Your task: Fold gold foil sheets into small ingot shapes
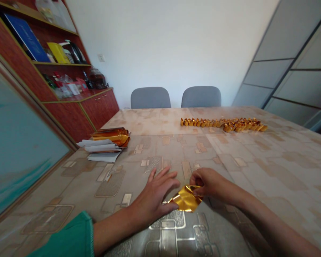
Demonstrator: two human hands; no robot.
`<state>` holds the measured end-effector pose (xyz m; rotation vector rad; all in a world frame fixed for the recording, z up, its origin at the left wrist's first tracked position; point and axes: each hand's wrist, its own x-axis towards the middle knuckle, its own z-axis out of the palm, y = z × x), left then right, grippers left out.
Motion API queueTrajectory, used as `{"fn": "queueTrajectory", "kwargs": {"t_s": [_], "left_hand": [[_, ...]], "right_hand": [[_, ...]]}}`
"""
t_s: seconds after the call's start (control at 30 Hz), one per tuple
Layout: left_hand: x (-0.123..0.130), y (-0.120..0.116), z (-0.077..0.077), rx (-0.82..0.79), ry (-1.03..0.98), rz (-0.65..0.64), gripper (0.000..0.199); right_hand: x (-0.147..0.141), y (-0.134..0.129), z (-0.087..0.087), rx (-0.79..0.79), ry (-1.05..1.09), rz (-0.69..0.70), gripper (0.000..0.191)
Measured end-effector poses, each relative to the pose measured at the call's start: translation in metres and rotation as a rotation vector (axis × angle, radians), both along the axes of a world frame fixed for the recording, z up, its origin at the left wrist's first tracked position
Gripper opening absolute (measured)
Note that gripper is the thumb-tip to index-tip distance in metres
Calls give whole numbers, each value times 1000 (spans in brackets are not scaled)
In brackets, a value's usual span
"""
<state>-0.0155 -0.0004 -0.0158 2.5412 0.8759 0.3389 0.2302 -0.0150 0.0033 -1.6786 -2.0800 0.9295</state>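
Well, the table (283, 178) fills the view, and the foil sheet (186, 198) lies creased and mid-fold on its near side, between both hands. Far beyond the sheet, a long row of folded gold pieces (222, 124) runs across the table. Up and left of the sheet sit some paper (101, 150) and a foil roll (111, 136), with a cabinet (69, 114) farther off. The right hand (207, 182) pinches the sheet's upper edge, apparently between thumb and fingers, though they partly hide the grip. The left hand (155, 196) lies spread, its fingers reaching the sheet's left tip.
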Motion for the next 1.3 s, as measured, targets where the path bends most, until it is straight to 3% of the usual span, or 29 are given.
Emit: {"fn": "queueTrajectory", "kwargs": {"t_s": [0.13, 0.3, 0.53, 0.63, 0.7, 1.1, 1.2, 1.3], "left_hand": [[3, -5, -2, 37, -50, 136, 48], [11, -3, 4, -27, -210, 138, 15], [24, 6, 8, -443, -568, 312, 6], [26, 9, 5, -673, -774, 342, 18], [27, 11, 4, -720, -815, 357, 23], [29, 17, 9, -448, -711, 379, 8], [28, 16, 15, -286, -667, 343, 5], [21, 12, 17, -12, -632, 175, 10]], "right_hand": [[6, 2, -4, -189, 190, -6, 12], [13, 1, -9, -269, 394, -24, 12], [20, 2, -12, -321, 553, -56, 27], [20, 2, -13, -308, 598, -80, 31], [19, 1, -14, -296, 617, -89, 32], [12, 1, -6, -158, 617, -80, 32], [12, 2, -6, -97, 578, -93, 27], [9, -5, -5, 13, 524, -127, 14]]}}
